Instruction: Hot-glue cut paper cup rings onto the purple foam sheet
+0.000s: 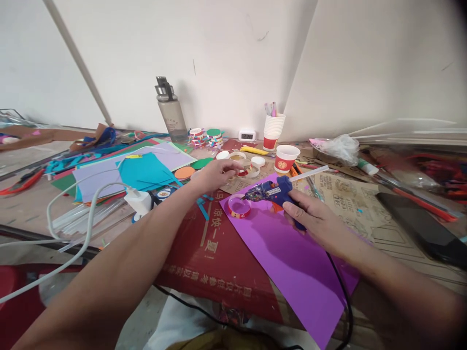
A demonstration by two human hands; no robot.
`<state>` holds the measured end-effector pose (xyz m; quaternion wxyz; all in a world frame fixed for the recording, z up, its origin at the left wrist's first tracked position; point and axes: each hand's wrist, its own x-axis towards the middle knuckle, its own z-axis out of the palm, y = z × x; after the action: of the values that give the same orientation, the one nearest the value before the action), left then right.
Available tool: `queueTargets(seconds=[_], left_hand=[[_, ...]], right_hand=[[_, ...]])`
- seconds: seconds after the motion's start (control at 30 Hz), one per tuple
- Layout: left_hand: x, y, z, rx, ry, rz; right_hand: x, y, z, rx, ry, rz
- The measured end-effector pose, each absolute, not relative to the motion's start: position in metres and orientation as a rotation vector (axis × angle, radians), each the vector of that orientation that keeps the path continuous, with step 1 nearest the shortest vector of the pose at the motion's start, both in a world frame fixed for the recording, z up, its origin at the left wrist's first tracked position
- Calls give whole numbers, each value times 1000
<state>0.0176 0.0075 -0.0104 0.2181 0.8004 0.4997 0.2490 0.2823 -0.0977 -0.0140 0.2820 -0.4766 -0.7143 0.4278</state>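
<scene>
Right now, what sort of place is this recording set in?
Most likely a home or classroom craft corner. The right hand holds a blue hot glue gun over purple craft paper, with coloured paper sheets and stacked paper cups nearby.

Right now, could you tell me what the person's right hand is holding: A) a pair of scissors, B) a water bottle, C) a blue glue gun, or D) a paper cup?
C: the right hand grips a blue glue gun with its nozzle beside a paper ring on the purple sheet.
</scene>
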Motion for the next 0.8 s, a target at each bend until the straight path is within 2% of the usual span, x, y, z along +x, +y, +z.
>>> queueTargets(seconds=[0.07,0.17,0.43,0.8], left_hand=[[11,2,-2,2149,1209,546],[7,-2,4,2095,1103,514],[26,-2,0,2072,1516,317],[39,20,1,1907,1367,73]], right_hand=[[283,-99,-14,-1279,-1947,1116],[283,-100,-13,-1277,-1977,1082],[283,-99,-8,-1364,-1936,1135],[280,-100,-8,-1323,-2013,1010]])
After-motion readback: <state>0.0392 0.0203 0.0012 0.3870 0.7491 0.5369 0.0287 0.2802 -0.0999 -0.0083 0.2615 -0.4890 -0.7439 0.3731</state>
